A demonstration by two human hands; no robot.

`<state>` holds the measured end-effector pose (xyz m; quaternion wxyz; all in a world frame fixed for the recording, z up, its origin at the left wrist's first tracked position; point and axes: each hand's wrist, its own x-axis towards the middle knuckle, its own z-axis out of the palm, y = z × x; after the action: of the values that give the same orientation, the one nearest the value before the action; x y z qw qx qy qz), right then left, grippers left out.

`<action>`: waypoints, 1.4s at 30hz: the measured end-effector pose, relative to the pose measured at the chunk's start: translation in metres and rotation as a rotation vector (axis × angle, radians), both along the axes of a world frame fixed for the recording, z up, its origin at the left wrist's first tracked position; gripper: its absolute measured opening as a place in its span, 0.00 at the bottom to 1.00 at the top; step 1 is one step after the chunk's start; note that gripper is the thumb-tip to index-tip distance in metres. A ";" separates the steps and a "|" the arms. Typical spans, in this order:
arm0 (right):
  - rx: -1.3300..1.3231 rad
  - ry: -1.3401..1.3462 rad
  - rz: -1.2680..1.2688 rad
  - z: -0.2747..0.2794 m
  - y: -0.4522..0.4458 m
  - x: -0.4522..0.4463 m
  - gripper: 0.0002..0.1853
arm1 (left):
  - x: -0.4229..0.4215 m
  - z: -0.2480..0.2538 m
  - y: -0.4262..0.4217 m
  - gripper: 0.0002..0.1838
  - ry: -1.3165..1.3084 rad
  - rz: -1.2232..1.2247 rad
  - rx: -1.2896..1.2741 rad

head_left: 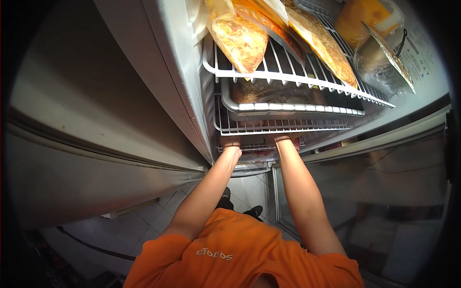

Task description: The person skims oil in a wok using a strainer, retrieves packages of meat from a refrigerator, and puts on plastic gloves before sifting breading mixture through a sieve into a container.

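Observation:
Both my arms reach forward into an upright fridge, beneath a white wire shelf [283,130]. My left hand [231,143] is at the left side, near a lower wire rack [254,147]. To its right, my right hand [282,138] reaches under the same shelf. The shelf edge and shadow hide the fingers of both hands, so I cannot make out what they touch or hold. Dark reddish items show faintly around them on the lower rack. Just above, a metal tray [297,108] holds a plastic-covered brownish food.
On the top wire shelf [288,77] lie clear bags of orange-red food [240,41]. A yellow container [362,19] and a foil-like packet [384,62] stand at its right. An open glass door [365,182] is on the right, a metal panel [96,144] on the left.

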<state>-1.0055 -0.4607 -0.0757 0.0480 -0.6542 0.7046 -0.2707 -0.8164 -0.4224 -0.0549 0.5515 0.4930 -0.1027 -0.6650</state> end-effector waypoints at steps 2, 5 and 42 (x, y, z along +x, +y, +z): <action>-0.012 -0.047 -0.010 -0.001 -0.001 0.005 0.20 | 0.000 0.003 -0.003 0.23 0.219 0.073 -0.061; -0.034 -0.145 -0.022 -0.004 0.003 0.009 0.20 | -0.002 0.003 -0.001 0.19 0.346 0.052 -0.057; 0.339 -1.329 -0.028 0.112 0.328 0.031 0.09 | 0.046 -0.028 0.212 0.35 0.713 -0.779 0.089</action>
<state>-0.9747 -0.1332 0.0364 0.5684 -0.3234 0.5665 -0.5014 -0.7706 -0.2101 -0.0827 0.2425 0.1844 -0.0558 -0.9508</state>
